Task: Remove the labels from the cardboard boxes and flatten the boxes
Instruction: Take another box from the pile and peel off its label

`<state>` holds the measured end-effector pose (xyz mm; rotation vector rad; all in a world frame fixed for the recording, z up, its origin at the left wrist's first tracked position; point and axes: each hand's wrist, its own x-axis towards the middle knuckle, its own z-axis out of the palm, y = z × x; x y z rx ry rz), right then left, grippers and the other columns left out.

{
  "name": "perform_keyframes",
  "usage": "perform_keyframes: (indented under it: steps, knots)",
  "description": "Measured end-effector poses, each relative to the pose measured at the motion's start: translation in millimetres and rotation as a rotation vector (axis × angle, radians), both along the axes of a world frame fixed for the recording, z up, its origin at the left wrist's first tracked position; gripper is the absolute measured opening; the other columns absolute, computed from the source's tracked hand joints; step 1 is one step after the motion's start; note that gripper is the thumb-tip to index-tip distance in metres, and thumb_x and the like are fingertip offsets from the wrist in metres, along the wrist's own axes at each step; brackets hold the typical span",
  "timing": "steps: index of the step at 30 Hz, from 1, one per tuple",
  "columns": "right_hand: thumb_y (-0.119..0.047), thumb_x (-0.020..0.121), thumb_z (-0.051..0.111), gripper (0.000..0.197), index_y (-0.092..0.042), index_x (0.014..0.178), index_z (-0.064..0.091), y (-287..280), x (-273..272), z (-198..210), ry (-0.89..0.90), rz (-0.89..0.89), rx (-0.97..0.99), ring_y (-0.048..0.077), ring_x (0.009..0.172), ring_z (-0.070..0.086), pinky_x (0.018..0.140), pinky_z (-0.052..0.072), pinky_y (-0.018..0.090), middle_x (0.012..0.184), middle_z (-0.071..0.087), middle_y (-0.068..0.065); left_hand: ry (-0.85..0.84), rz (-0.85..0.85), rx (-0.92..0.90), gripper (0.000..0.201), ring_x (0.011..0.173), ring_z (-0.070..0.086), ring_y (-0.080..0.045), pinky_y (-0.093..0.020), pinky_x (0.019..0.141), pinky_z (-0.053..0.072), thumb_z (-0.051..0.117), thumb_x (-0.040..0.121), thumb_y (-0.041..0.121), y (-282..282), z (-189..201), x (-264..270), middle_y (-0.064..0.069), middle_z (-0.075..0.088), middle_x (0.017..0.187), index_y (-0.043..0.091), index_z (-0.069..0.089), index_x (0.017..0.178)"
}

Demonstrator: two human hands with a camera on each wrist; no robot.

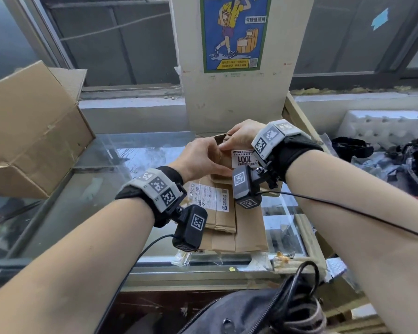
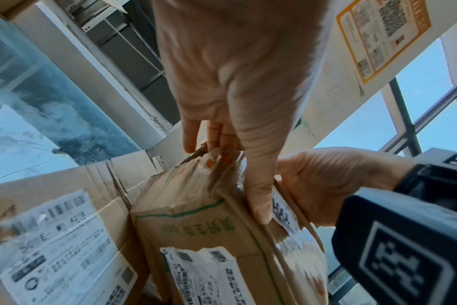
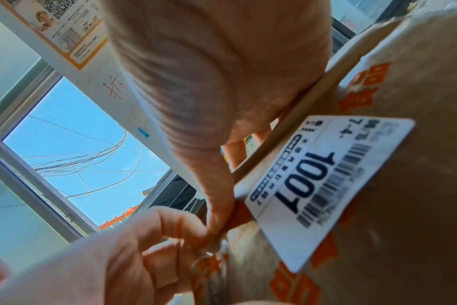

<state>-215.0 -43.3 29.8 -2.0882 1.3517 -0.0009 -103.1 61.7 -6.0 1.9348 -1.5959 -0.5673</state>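
my left hand (image 1: 201, 158) and right hand (image 1: 241, 136) both gripped the small box (image 2: 196, 210), held up above the flattened boxes (image 1: 237, 227). the left thumb and fingers pinched a torn strip at its top edge; the 1001 label (image 3: 326, 185) sat just under my right thumb. i judged a slow, low peel best, with the right hand bracing the box.

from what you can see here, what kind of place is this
Probably a parcel pickup or courier station. A poster on the pillar shows a courier carrying boxes, the small box in both hands bears a pickup-code sticker reading 1001, and flattened cartons lie on a glass counter.
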Motion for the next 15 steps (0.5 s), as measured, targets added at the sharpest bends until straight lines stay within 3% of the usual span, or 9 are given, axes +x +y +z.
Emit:
perform_keyframes:
  steps: [3, 8, 12, 15]
  knots:
    - [-0.043, 0.075, 0.077, 0.048, -0.010, 0.108, 0.070, -2.7, 2.6, -3.2, -0.019, -0.012, -0.002, 0.015, 0.084, 0.059, 0.076, 0.046, 0.027, 0.109, 0.070, 0.006, -0.022, 0.015, 0.017, 0.050, 0.076, 0.049, -0.009, -0.023, 0.060, 0.039, 0.088, 0.062, 0.028, 0.2, 4.8, 1.6, 0.008, 0.054, 0.084, 0.016, 0.053, 0.094]
    - [-0.043, 0.065, 0.083, 0.042, -0.013, 0.094, 0.074, -4.5, 1.3, -7.6, -0.076, -0.048, 0.029, 0.015, 0.074, 0.063, 0.072, 0.050, 0.027, 0.096, 0.074, 0.004, -0.150, 0.009, 0.041, 0.033, 0.082, 0.055, -0.013, -0.026, 0.068, 0.044, 0.089, 0.062, 0.031, 2.7, 12.0, 1.8, 0.005, 0.062, 0.085, 0.021, 0.060, 0.076]
    - [-0.047, 0.063, 0.083, 0.047, -0.015, 0.096, 0.073, 1.3, 6.9, -8.8, -0.035, -0.051, -0.018, 0.018, 0.091, 0.068, 0.085, 0.052, 0.032, 0.096, 0.073, 0.002, -0.207, -0.011, 0.102, 0.031, 0.084, 0.059, -0.017, -0.030, 0.073, 0.049, 0.088, 0.062, 0.031, 2.8, 19.2, 3.1, 0.001, 0.066, 0.087, 0.021, 0.061, 0.073]
    - [-0.048, 0.064, 0.082, 0.047, -0.014, 0.096, 0.073, 4.6, 9.9, -10.4, -0.009, -0.037, -0.034, 0.019, 0.094, 0.068, 0.080, 0.052, 0.030, 0.095, 0.073, 0.002, -0.250, -0.060, 0.134, 0.032, 0.086, 0.056, -0.019, -0.030, 0.070, 0.045, 0.085, 0.067, 0.029, 4.8, 18.5, 3.0, 0.001, 0.062, 0.090, 0.020, 0.055, 0.074]
